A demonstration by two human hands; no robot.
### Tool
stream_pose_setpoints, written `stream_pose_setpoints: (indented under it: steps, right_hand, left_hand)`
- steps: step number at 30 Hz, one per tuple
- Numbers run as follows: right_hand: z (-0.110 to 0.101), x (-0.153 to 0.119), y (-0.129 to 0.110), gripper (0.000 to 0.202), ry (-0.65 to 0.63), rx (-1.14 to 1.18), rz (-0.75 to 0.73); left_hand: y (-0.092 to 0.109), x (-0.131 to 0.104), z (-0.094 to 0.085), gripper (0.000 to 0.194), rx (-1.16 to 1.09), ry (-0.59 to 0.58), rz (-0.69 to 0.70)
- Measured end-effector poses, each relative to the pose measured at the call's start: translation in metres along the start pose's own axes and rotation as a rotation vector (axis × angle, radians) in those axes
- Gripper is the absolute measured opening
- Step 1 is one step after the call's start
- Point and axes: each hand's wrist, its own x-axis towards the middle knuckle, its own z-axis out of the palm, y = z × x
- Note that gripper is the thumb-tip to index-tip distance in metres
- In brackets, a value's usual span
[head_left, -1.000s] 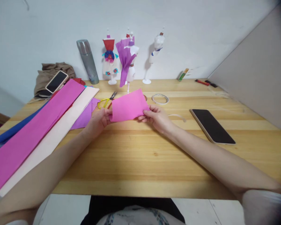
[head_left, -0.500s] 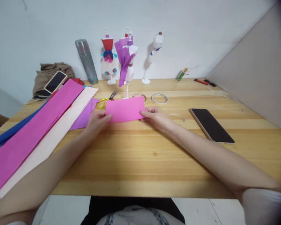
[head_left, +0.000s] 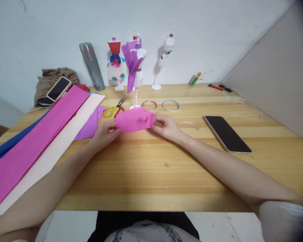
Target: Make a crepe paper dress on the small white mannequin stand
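Note:
A pink rectangle of crepe paper [head_left: 131, 121] is stretched between my two hands, just above the table. My left hand [head_left: 106, 132] pinches its left edge, thumb in front. At the other end my right hand [head_left: 166, 127] grips the right edge, where the sheet is bent and creased near the fingers. Just behind the paper lie scissors [head_left: 113, 110] with yellow and red handles. Beyond it stands a small white mannequin [head_left: 139, 74] draped with purple paper [head_left: 133, 65].
Long pink [head_left: 42, 144] and cream strips [head_left: 58, 144] cover the left side. A phone [head_left: 227, 133] lies at right. Two tape rolls [head_left: 171, 106] sit behind my right hand. A dressed mannequin [head_left: 115, 60], a flask [head_left: 92, 67] and a glue tube [head_left: 195, 79] stand along the wall.
The pink paper's right part, flat before, is now bent and dimpled by my right hand. Its upper right corner has dropped, uncovering more of the scissors and tape roll behind.

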Motion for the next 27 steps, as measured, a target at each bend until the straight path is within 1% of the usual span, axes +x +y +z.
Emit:
stream_pose_setpoints:
  steps: [2, 5, 8, 10, 12, 14, 15, 18, 19, 20, 21, 22, 25, 27]
  right_hand:
    - [0.000, 0.000, 0.004, 0.012, -0.032, -0.048, 0.085]
    - [0.000, 0.000, 0.005, 0.026, -0.085, -0.119, 0.178]
    - [-0.001, 0.000, 0.003, 0.037, -0.144, -0.184, 0.200]
    - [-0.001, 0.001, 0.002, 0.036, -0.146, -0.241, 0.222]
    - [0.000, 0.001, 0.001, 0.031, -0.142, -0.287, 0.268]
    - [0.000, 0.002, 0.000, 0.029, -0.152, -0.323, 0.308]
    - [0.001, 0.002, -0.001, 0.029, -0.159, -0.338, 0.318]
    - [0.002, 0.003, -0.004, 0.029, -0.165, -0.399, 0.319]
    - [0.002, 0.003, -0.004, 0.029, -0.163, -0.424, 0.316]
    - [0.003, 0.003, -0.004, 0.028, -0.163, -0.449, 0.314]
    - [0.003, 0.003, -0.004, 0.028, -0.165, -0.475, 0.315]
    - [0.003, 0.003, -0.004, 0.028, -0.171, -0.497, 0.315]
    - [0.003, 0.003, -0.005, 0.025, -0.196, -0.554, 0.305]
    - [0.003, 0.003, -0.008, 0.023, -0.213, -0.581, 0.293]
  left_hand:
    - [-0.003, 0.000, 0.002, 0.013, -0.076, -0.008, -0.114]
    - [-0.008, -0.001, 0.004, 0.012, -0.164, -0.009, -0.210]
    - [-0.013, -0.001, 0.005, 0.010, -0.178, -0.009, -0.265]
    - [-0.017, 0.000, 0.005, 0.010, -0.184, -0.014, -0.273]
    - [-0.019, 0.000, 0.005, 0.015, -0.176, -0.031, -0.273]
    - [-0.018, -0.001, 0.004, 0.025, -0.098, -0.018, -0.256]
    - [-0.016, -0.001, 0.004, 0.031, -0.022, 0.014, -0.229]
    - [-0.007, -0.005, 0.005, 0.042, 0.306, 0.201, -0.072]
    - [-0.004, -0.006, 0.006, 0.043, 0.407, 0.251, -0.014]
    - [0.000, -0.007, 0.007, 0.044, 0.486, 0.277, 0.033]
    - [0.003, -0.008, 0.007, 0.044, 0.541, 0.275, 0.057]
    - [0.005, -0.009, 0.008, 0.046, 0.571, 0.248, 0.054]
    - [0.006, -0.009, 0.009, 0.050, 0.593, 0.134, -0.061]
    - [0.002, -0.008, 0.009, 0.051, 0.590, 0.100, -0.122]
